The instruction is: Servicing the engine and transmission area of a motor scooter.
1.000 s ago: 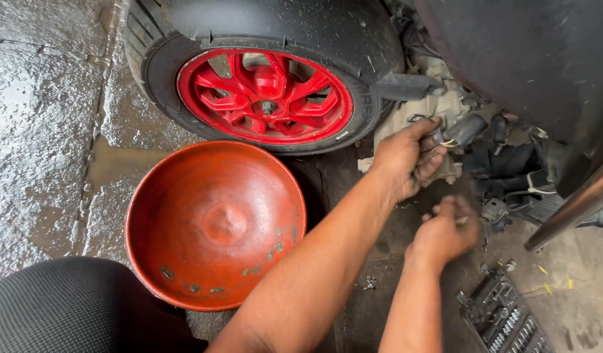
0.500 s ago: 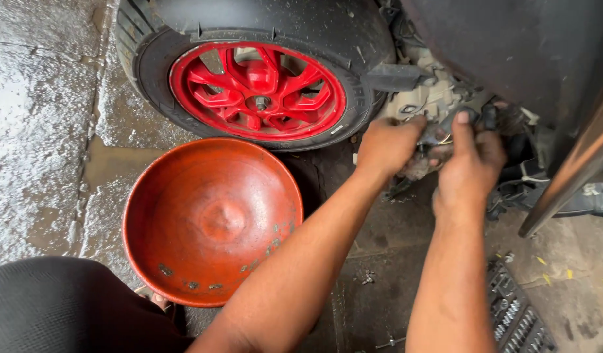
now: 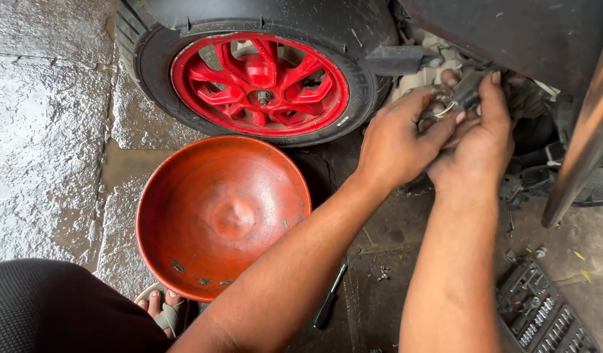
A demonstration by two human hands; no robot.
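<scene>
**Kid:** The little grey plug (image 3: 467,91) with the wires, where was it?

**Me:** It sat up by the dark underside of the scooter, just to the right of the wheel. Both my hands were on it.

**Kid:** How did your fingers hold it?

**Me:** My right hand (image 3: 475,147) was wrapped round it from below, with one finger pointing up along its right side. My left hand (image 3: 396,140) came in from the left, and its fingers pinched the plug and the thin pale wires (image 3: 443,108). Both hands were closed on it and touched each other.

**Kid:** What was behind the plug?

**Me:** A bunch of black parts and tubes (image 3: 534,163), all dirty. I could not tell what each one was.

**Kid:** And the red thing?

**Me:** That was the wheel (image 3: 259,82). It had a red rim with spokes and a black tyre round it. It lay to the left of my hands, near them.

**Kid:** And the big bowl?

**Me:** A round orange-red bowl (image 3: 184,196) sat on the wet stone floor (image 3: 46,131), just below the wheel. A few small bits lay near its lower edge.

**Kid:** Any tools?

**Me:** A black tool (image 3: 329,297) lay on the floor under my left arm. A black socket tray (image 3: 543,317) sat at the bottom right. My foot in a sandal (image 3: 161,307) peeked out beneath the bowl.
</scene>
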